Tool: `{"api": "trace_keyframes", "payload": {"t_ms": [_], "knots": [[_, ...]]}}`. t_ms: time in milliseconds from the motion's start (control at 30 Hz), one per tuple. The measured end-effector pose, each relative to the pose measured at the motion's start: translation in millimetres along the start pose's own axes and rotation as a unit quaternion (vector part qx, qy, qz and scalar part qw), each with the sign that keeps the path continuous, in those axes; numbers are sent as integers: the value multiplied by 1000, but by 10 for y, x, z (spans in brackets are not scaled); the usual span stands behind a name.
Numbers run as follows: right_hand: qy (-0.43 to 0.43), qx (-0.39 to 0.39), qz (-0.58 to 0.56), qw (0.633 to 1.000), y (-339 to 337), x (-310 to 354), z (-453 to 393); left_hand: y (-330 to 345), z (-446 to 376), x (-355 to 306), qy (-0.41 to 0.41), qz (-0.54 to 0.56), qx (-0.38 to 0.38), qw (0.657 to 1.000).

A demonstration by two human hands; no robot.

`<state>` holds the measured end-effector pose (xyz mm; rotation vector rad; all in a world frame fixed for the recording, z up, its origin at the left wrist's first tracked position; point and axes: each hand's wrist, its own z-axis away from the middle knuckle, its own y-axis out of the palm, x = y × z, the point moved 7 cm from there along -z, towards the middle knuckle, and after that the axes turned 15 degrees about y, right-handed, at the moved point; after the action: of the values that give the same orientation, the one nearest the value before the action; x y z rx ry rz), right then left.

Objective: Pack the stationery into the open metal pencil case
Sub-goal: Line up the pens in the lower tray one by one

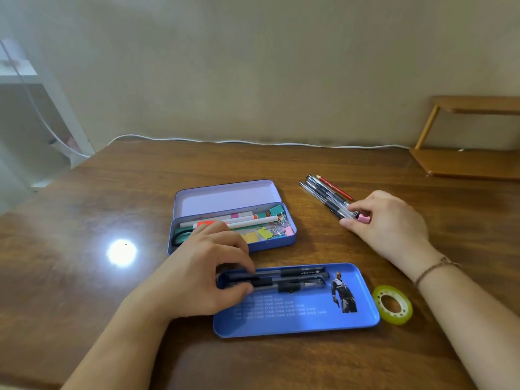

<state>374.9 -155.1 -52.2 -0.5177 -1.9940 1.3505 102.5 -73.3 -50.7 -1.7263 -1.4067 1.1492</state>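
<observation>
An open purple metal pencil case (225, 197) lies mid-table, holding white pens, sticky notes, binder clips and scissors. In front of it lies a blue tray (304, 319) with three black gel pens (298, 278) along its far edge. My left hand (202, 268) rests on the left ends of those pens, fingers curled around them. To the right, a bundle of pens and a red pencil (327, 197) lies on the table. My right hand (388, 223) pinches the near end of that bundle, next to a pink eraser tip (363, 219).
A roll of clear yellowish tape (392, 304) lies right of the blue tray. A wooden shelf (467, 161) stands at the back right. A white cable (253, 142) runs along the table's far edge by the wall. A bright light reflection shows on the table's left.
</observation>
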Motion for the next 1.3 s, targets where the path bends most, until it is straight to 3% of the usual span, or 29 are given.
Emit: {"api": "trace_keyframes", "payload": {"t_ms": [233,333,433,533,600,667,700,767,867,967,1067,1167,1233,1300], "knots": [[20,-22,18,999,47,88,12,-63,51,64,-14,-15,-19,1000],[31,-22,27,999,60,72,14,-107,65,109,-24,-22,-61,998],[21,-32,43,998,33,90,24,-179,59,126,-40,-44,-143,988],[-3,-111,-10,994,-236,87,59,-286,76,125,-68,-27,-243,967],[-52,-191,-71,978,-531,121,165,-352,107,158,-101,32,-316,943],[-136,-235,-140,952,-739,227,333,-370,157,255,-142,173,-405,886],[-186,-224,-190,938,-781,298,425,-340,158,303,-159,265,-427,850],[-265,-142,-291,908,-746,469,595,-177,64,308,-170,439,-371,800],[-344,-46,-326,879,-555,766,827,90,-113,60,-130,534,-187,814],[-394,-48,-312,863,-443,956,966,188,-185,-111,-83,556,-104,821],[-378,-31,-318,869,-408,1006,986,151,-192,-117,-82,570,-124,808],[-290,50,-333,896,-378,981,969,79,-171,-19,-119,555,-217,794],[-284,92,-280,913,-310,1004,1015,19,-144,36,-132,542,-289,778],[-291,87,-217,928,-272,1039,1063,-21,-120,62,-138,515,-330,779]]}}
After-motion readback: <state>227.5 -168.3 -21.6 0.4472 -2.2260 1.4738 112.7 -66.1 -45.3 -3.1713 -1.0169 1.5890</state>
